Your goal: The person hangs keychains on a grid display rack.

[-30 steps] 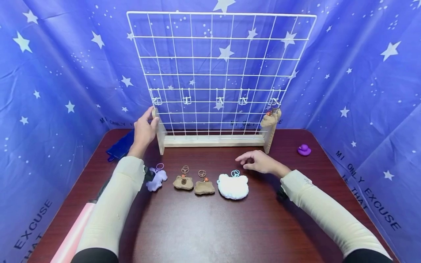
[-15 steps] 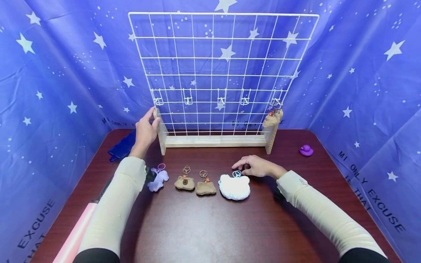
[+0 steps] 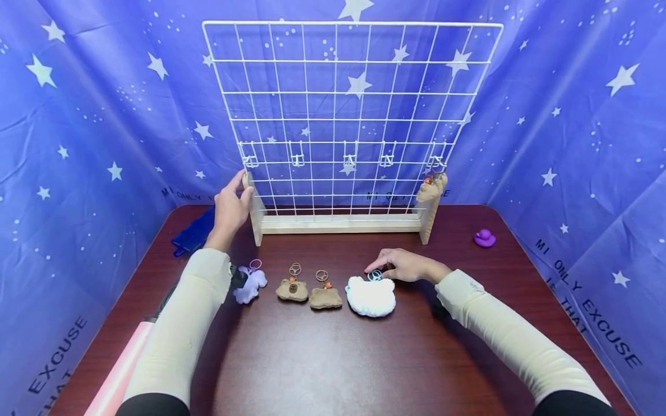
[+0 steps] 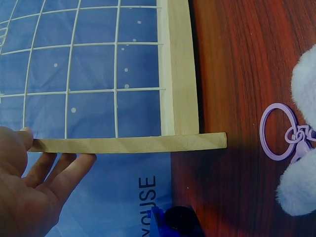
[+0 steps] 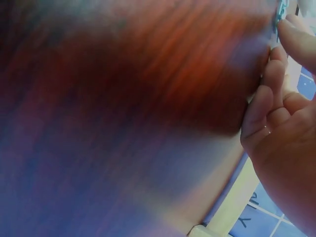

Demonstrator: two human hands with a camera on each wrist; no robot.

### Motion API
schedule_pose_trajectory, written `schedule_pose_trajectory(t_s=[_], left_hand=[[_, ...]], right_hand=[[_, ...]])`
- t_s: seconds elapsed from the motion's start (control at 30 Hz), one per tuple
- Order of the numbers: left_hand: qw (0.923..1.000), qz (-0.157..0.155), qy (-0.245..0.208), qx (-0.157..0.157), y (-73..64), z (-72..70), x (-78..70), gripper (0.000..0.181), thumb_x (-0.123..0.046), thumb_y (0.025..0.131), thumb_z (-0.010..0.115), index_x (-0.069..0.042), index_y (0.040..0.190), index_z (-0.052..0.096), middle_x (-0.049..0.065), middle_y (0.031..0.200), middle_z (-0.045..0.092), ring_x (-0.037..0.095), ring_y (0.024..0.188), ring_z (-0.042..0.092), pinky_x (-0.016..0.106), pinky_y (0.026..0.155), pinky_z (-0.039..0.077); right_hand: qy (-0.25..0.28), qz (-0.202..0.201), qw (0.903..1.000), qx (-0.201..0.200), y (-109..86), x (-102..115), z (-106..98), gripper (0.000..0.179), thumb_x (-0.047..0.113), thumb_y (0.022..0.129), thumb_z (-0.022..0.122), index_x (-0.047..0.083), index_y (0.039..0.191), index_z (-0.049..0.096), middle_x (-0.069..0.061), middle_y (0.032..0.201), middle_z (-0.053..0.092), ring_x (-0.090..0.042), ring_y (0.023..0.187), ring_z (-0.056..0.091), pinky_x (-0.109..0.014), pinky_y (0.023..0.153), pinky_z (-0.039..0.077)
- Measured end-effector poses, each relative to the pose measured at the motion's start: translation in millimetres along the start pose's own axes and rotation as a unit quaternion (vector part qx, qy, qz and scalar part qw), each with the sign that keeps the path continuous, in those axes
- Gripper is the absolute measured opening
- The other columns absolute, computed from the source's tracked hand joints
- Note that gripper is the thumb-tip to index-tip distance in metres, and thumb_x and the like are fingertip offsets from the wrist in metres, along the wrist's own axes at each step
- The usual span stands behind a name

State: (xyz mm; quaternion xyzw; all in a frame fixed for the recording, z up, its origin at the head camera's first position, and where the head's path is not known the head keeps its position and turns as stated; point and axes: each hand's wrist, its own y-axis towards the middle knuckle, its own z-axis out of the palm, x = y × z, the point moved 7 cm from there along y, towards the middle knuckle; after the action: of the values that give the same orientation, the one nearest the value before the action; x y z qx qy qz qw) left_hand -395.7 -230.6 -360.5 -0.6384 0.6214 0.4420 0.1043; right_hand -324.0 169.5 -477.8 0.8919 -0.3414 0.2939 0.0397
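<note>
In the head view my left hand (image 3: 231, 208) grips the wooden side post (image 4: 123, 144) of a white wire grid rack (image 3: 338, 92), thumb on one face and fingers on the other. My right hand (image 3: 408, 266) is low over the table, its thumb and index finger at the light-blue ring (image 3: 374, 276) of a white plush keychain (image 3: 372, 297). The right wrist view shows the thumb tip (image 5: 291, 37) beside the blue clasp, the other fingers curled. Two brown plush keychains (image 3: 292, 290) and a lilac plush keychain (image 3: 251, 287) lie in a row to the left.
Several white hooks (image 3: 349, 159) hang across the grid. A brown plush keychain (image 3: 430, 189) dangles from the rightmost one. A purple rubber duck (image 3: 484, 238) sits at the right, and a dark blue object (image 3: 193, 231) lies behind the left arm.
My right hand has moved left and down to the ring of the white plush keychain. The left hand has stayed on the wooden post.
</note>
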Motion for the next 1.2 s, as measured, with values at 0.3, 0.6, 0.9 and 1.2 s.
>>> schedule_pose_trajectory(t_s=[0.3,0.6,0.9,1.2], left_hand=[[1.0,0.006,-0.003,-0.001,0.0,0.5,-0.3,0.05,-0.02,0.1,0.062,-0.022,0.149,0.053,0.016,0.12,0.074,0.041,0.121,0.065,0.053,0.108,0.046],[1.0,0.001,-0.003,-0.001,0.3,0.6,1.1,0.05,-0.02,0.1,0.062,-0.022,0.15,0.053,0.016,0.122,0.073,0.041,0.121,0.065,0.052,0.108,0.046],[1.0,-0.004,0.0,-0.001,1.4,0.2,1.5,0.05,-0.02,0.1,0.061,-0.024,0.15,0.053,0.015,0.122,0.073,0.04,0.123,0.063,0.052,0.11,0.045],[1.0,0.002,0.002,0.001,1.6,1.7,1.3,0.051,-0.02,0.1,0.062,-0.023,0.15,0.052,0.016,0.123,0.073,0.041,0.122,0.063,0.052,0.11,0.045]], right_hand=[[-0.016,-0.005,0.9998,-0.012,0.3,3,0,0.031,0.005,0.091,0.071,0.021,0.117,0.075,0.001,0.1,0.063,-0.005,0.081,0.051,-0.022,0.073,0.045],[-0.014,-0.02,0.9989,-0.041,0.4,4,0,0.024,0.004,0.088,0.074,0.017,0.108,0.07,-0.001,0.097,0.062,-0.01,0.084,0.056,-0.023,0.073,0.048],[0.009,0.005,0.9986,-0.053,0.1,-2,-3,0.021,0.004,0.088,0.073,0.019,0.1,0.064,0.007,0.087,0.066,-0.004,0.079,0.059,-0.023,0.073,0.049],[0.041,0.032,0.9957,-0.077,-5.4,-8,-11,0.017,0.009,0.087,0.078,0.016,0.101,0.071,0.009,0.081,0.069,-0.002,0.076,0.061,-0.022,0.074,0.05]])
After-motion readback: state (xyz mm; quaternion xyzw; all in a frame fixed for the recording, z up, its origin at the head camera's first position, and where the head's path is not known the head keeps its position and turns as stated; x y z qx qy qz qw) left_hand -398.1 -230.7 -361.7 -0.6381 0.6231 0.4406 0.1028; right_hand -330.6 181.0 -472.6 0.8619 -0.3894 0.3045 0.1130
